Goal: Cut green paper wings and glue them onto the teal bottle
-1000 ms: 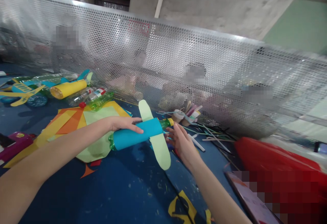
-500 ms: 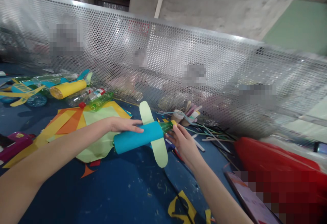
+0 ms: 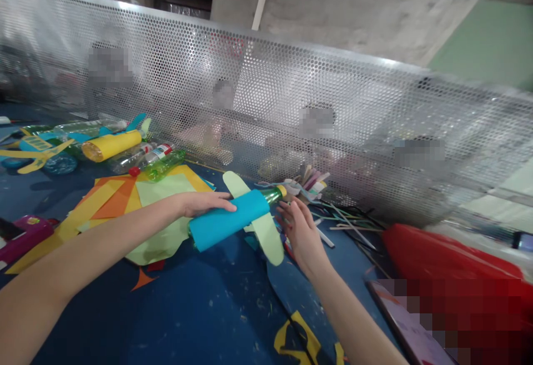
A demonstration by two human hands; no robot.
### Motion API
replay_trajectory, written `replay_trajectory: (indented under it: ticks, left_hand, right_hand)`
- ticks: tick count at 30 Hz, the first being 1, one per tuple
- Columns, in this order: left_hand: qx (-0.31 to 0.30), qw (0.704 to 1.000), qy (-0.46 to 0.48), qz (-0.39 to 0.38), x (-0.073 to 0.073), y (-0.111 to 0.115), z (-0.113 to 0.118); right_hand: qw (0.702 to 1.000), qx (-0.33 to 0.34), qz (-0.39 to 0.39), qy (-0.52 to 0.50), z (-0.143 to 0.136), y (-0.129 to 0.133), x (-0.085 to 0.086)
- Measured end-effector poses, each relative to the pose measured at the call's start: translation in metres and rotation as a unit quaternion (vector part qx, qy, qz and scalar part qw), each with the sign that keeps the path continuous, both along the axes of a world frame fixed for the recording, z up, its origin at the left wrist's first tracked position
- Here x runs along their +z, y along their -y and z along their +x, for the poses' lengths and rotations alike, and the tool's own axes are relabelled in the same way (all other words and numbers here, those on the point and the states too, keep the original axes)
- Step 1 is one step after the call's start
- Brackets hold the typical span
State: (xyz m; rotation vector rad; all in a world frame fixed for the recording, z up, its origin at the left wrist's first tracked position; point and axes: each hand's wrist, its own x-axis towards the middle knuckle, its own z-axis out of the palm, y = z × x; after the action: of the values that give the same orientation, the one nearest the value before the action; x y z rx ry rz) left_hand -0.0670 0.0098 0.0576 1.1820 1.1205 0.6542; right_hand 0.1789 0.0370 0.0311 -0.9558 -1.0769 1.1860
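Observation:
A green plastic bottle wrapped in blue paper (image 3: 227,221) lies tilted in front of me, its yellow-capped neck (image 3: 275,193) pointing right and away. Pale green paper wings (image 3: 268,238) stick out on both sides beneath it. My left hand (image 3: 206,203) grips the wrapped bottle from its far side, thumb on top; the other fingers are mostly hidden. Just right of the neck, my right hand (image 3: 300,231) is held with fingers apart and slightly curled, with nothing seen in it.
Coloured paper sheets (image 3: 160,237) lie left of the bottle. Finished-looking bottle planes, such as a yellow one (image 3: 112,144), and loose bottles (image 3: 164,165) sit at back left. A perforated metal screen (image 3: 266,93) borders the blue table. Thin strips (image 3: 353,223), a red bag (image 3: 449,254) and a tablet-like device (image 3: 410,326) are at right.
My right hand has let go of the bottle's neck and moved slightly down and right. The bottle has turned a little, its neck tipping up and its wings swinging.

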Motion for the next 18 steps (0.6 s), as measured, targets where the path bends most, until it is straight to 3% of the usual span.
replay_trajectory:
  ticks: [2,4,6,8,10,18]
  left_hand:
    - [0.030,0.998,0.049,0.017,-0.004,-0.004,0.000]
    - [0.052,0.992,0.108,0.050,-0.007,-0.007,0.001]
    - [0.069,0.983,0.151,0.083,-0.010,-0.009,0.003]
    - [0.085,0.976,0.171,0.105,-0.013,-0.009,0.006]
    - [0.099,0.972,0.176,0.118,-0.015,-0.008,0.012]
    - [0.138,0.957,0.211,0.145,-0.014,0.006,0.032]
  right_hand:
    - [0.995,-0.092,0.029,0.034,0.002,0.000,0.000]
    - [0.990,-0.120,0.061,0.050,0.003,0.003,0.002]
    - [0.996,-0.043,0.056,0.060,-0.001,0.009,0.003]
    - [0.993,0.076,0.002,0.086,-0.010,0.017,0.002]
    - [0.982,0.154,-0.050,0.099,-0.022,0.027,-0.002]
    - [0.977,0.200,-0.049,0.060,-0.048,0.050,-0.021]
